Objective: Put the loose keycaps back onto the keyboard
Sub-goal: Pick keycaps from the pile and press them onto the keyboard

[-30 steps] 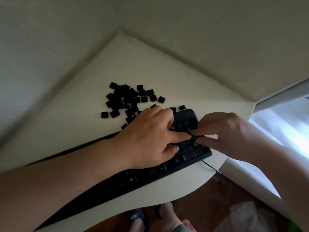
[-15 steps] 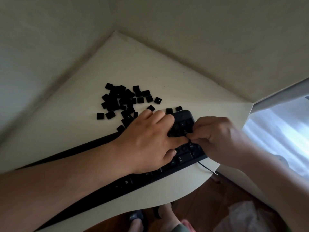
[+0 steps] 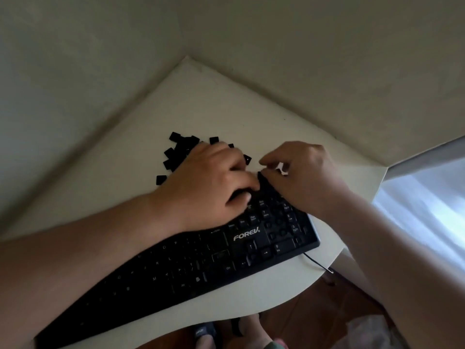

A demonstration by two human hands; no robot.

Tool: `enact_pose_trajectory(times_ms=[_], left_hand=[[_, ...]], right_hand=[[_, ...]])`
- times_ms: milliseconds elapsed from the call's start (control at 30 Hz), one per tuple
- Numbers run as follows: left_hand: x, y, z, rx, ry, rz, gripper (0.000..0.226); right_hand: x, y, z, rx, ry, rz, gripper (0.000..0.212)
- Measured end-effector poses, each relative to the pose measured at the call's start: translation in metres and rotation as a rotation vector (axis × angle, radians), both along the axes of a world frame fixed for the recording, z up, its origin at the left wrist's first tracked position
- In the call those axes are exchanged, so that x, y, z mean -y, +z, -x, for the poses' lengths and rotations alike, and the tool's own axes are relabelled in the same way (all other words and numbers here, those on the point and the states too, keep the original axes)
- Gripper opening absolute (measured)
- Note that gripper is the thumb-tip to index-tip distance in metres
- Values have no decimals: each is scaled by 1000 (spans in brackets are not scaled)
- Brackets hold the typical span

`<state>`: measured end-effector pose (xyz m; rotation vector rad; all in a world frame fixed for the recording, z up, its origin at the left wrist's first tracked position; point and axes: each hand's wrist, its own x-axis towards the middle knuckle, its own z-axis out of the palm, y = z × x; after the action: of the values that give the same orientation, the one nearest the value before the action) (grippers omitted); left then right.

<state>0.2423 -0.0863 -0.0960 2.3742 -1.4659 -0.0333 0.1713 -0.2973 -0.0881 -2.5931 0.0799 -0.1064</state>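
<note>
The black keyboard (image 3: 251,238) lies slantwise across the cream table (image 3: 201,104); its left part is under my left forearm. My left hand (image 3: 211,182) rests over the keyboard's far edge, fingers bent down towards the top right keys and thumb tucked beneath. Whether it holds anything is hidden. My right hand (image 3: 304,177) hovers at the keyboard's far right corner, where its forefinger and thumb pinch a small dark keycap (image 3: 260,173). The heap of loose black keycaps (image 3: 177,152) lies just beyond the keyboard, partly covered by my left hand.
Walls meet at the table's far corner. The keyboard's thin cable (image 3: 318,263) hangs over the rounded front edge. Below it are wooden floor, my feet in sandals (image 3: 205,333) and a pale plastic bag (image 3: 370,333). A bright curtain (image 3: 427,210) is on the right.
Both hands have moved from the number pad to the keyboard's far right corner. My left hand's fingers, straight before, are now bent, and it covers more of the keycap heap.
</note>
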Motion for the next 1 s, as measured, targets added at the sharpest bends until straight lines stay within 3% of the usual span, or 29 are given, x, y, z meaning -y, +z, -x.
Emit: enact_pose_trajectory(times_ms=[167, 367, 467, 600, 733, 833, 1000], left_hand=[[-23, 2, -28, -76, 143, -37, 32], [-33, 2, -23, -219, 235, 40, 23], [-31, 5, -20, -332, 256, 125, 18], [-25, 18, -16, -679, 353, 218, 18], [-21, 24, -15, -952, 330, 270, 13], [-19, 24, -15, -1170, 340, 359, 30], [-22, 26, -18, -1247, 346, 421, 45]], right_hand=[[-18, -16, -37, -127, -7, 133, 32], [-18, -20, -39, -88, 69, 211, 14], [-20, -10, -27, 42, 83, 71, 13], [-37, 9, -4, 67, -16, -284, 16], [-48, 8, 6, 191, -46, -327, 16], [-50, 5, 7, 239, -77, -384, 18], [-49, 10, 12, 227, -18, -410, 20]])
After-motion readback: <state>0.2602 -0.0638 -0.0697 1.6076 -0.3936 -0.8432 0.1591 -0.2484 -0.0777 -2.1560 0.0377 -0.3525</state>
